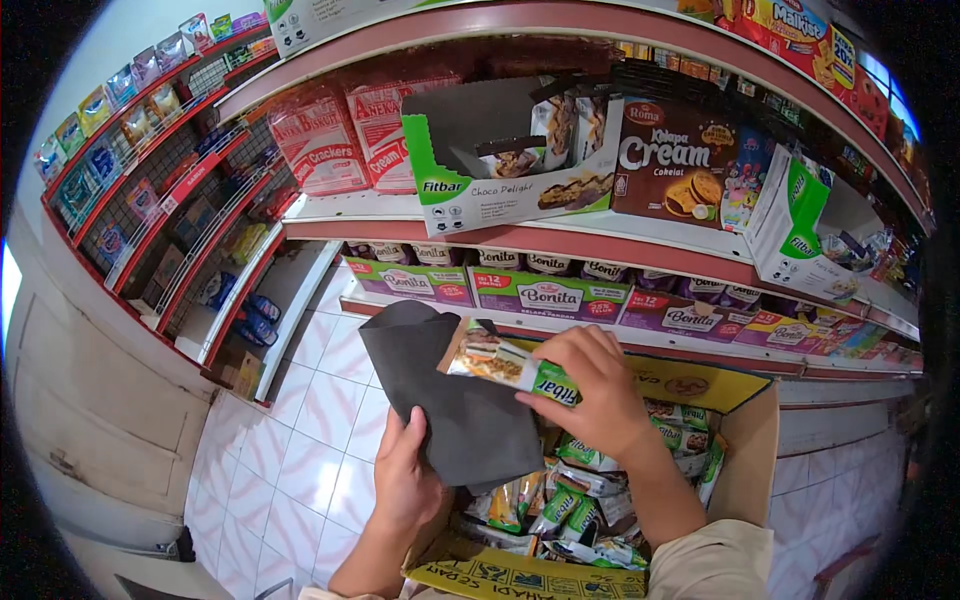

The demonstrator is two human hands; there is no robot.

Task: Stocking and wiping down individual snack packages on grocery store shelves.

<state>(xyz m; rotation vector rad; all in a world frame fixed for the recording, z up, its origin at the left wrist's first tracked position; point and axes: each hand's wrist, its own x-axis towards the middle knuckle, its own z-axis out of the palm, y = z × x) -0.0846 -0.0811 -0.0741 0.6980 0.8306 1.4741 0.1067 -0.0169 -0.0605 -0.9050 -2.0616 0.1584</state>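
My right hand (592, 390) grips the green end of a wrapped Fitbar snack bar (487, 356), holding it level above a cardboard box. Its wrapper is white and green with a picture of the bar. My left hand (409, 465) holds a folded dark grey cloth (480, 420) by its lower left side, thumb on top. The bar overlaps the upper part of the cloth; whether they touch I cannot tell. Below both hands, the open cardboard box (739, 457) contains many loose wrapped bars (574, 510). The cloth and my right forearm hide part of its contents.
Ahead, a shelf (690, 238) carries a Fitbar display carton (517, 202) with a few bars, cracker packs (319, 142), a Roma biscuit pack (667, 165) and another Fitbar carton (802, 225). Bonita boxes (551, 296) line the lower shelf. A red-edged rack (161, 202) stands left on the tiled floor (300, 465).
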